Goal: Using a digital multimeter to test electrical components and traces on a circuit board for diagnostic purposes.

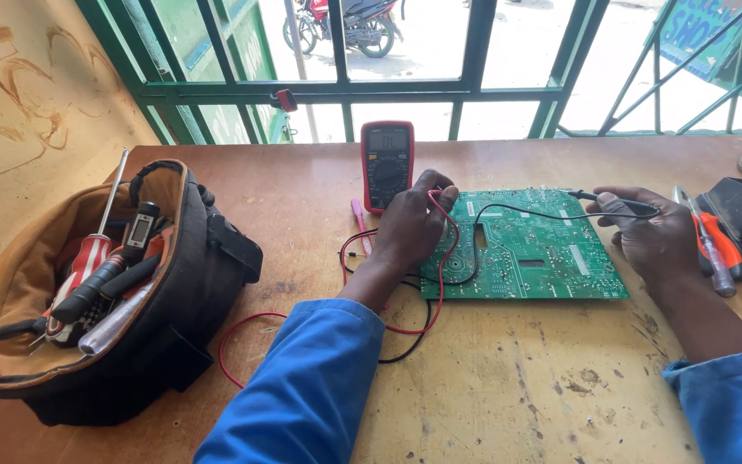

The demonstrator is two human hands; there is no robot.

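On the green circuit board [526,258], the left hand [410,228] pinches the red probe lead [448,232] while the right hand [650,236] grips the black probe [624,204], beside the red multimeter [386,163].

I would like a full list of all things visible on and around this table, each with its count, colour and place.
circuit board: one, green, centre of the table under both hands
multimeter: one, red and dark grey, behind the board
red lead: one, runs from the left hand down across the table
black lead: one, runs over the board to the right hand
tool bag: one, black with tan lining, left, holding screwdrivers
orange-handled tool: one, right of the board
table: one, brown wood
window grille: one, green, behind the table
left hand: on the board's left edge, holding the red lead
right hand: at the board's right edge, holding the black probe
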